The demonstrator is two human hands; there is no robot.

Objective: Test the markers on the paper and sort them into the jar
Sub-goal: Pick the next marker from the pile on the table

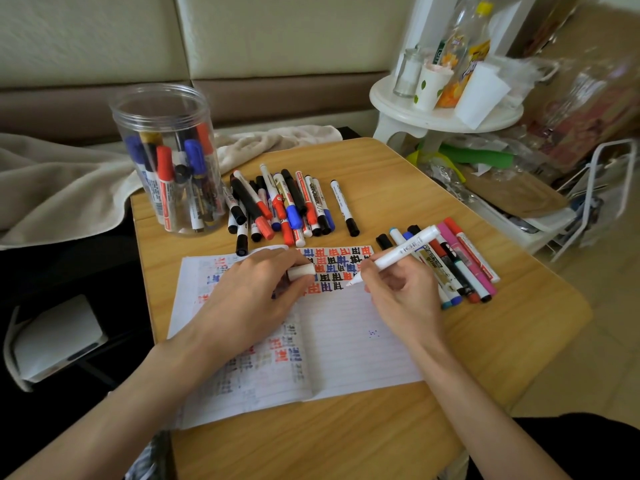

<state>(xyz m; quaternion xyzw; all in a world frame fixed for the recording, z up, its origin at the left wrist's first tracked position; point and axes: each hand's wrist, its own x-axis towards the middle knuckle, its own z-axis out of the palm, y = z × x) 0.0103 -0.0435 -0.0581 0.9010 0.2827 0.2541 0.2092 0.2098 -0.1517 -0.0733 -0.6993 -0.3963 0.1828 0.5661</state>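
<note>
A cream sofa backs a wooden table, with a cluttered white stool to its right. On the table lie lined paper, a jar at far left and loose markers. The right hand grips a white marker, tip at the paper. The left hand pinches a white cap.

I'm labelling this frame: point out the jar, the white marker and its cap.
jar (pixel 162 105), head view, clear upper wall.
white marker (pixel 405 249), head view, middle of the barrel.
cap (pixel 302 273), head view, its exposed white end.

White marker, red, blue and black marks on lined white paper, clear jar, tan wooden table
</note>
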